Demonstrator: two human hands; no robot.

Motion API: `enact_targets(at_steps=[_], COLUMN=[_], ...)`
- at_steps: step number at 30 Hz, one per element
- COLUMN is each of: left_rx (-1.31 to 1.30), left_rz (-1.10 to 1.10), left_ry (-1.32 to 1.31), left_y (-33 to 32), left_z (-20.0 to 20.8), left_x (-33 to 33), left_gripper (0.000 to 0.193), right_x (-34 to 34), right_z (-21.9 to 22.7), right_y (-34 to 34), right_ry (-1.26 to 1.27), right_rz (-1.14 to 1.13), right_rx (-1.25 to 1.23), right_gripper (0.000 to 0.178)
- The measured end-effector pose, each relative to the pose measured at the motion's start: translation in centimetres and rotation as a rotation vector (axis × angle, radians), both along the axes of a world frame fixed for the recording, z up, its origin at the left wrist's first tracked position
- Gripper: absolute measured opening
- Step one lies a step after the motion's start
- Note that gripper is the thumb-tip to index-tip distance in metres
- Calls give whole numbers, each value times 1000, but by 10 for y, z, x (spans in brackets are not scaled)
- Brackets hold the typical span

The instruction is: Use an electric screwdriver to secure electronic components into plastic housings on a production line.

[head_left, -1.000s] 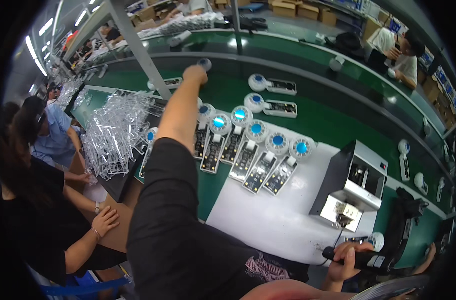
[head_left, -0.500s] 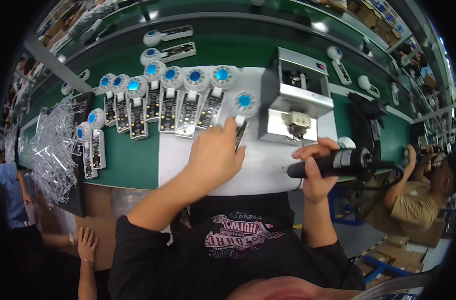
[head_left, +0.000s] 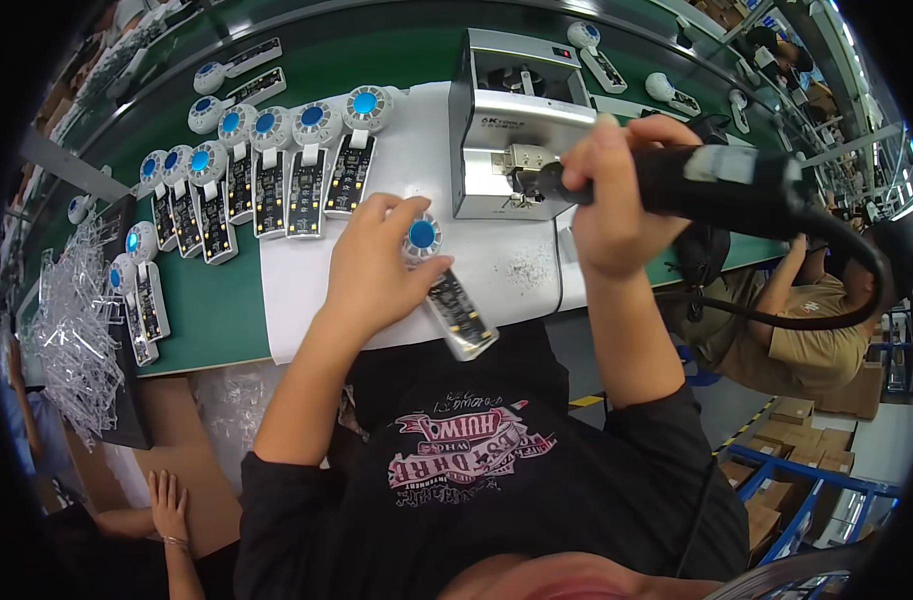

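Observation:
My left hand (head_left: 377,265) is closed on the round head of a small handheld fan (head_left: 424,236), white with a blue centre. The fan's open handle shows a dark circuit board and slants toward me, its end reaching past the table's near edge. A black electric screwdriver (head_left: 722,180) lies in my right hand (head_left: 617,205), fingers wrapped round its front part. Its tip is at the front of a silver screw feeder (head_left: 497,205); whether it touches a screw there is hidden. Left of my hands stands a row of similar fans (head_left: 307,190) with their boards exposed.
A black tray (head_left: 132,400) at the left holds a heap of clear plastic parts (head_left: 72,340). More fans (head_left: 252,90) lie on the green table (head_left: 207,335) farther back. Small dark bits (head_left: 525,272) dot the white sheet (head_left: 297,300). The screwdriver's cord (head_left: 777,322) loops at right. Co-workers sit on both sides.
My right hand has raised the screwdriver from near the table's front edge to the screw feeder. My left hand has brought the fan closer to me. The view has shifted too.

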State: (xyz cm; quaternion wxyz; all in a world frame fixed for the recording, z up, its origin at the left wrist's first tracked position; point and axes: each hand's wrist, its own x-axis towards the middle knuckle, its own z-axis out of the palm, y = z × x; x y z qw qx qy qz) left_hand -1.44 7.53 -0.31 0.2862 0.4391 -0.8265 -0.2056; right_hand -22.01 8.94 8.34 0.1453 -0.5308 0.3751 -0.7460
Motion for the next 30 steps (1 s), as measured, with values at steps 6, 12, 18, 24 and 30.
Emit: enact_targets(at_steps=[6,12,18,24,30], left_rx=[-54,-275,-282,-287,-294], left_rz=[248,298,289,278,242], left_ry=[165,144,157,150,183], left_y=[23,20,21,20,19], left_z=[-23,-32,-36,-37,-36], left_x=[2,-1,-1,-1,1], left_gripper=[57,52,53,51,51], right_x=[-4,-9,-12,-13,-8], right_z=[-1,-19,-31,-44,-42], right_y=[4,38,41,37,38], right_ry=[109,-32,-29,-64,-23], right_rz=[54,146,144,146,184], right_rx=[211,234,288,304,330], right_gripper=[22,29,32,32,31])
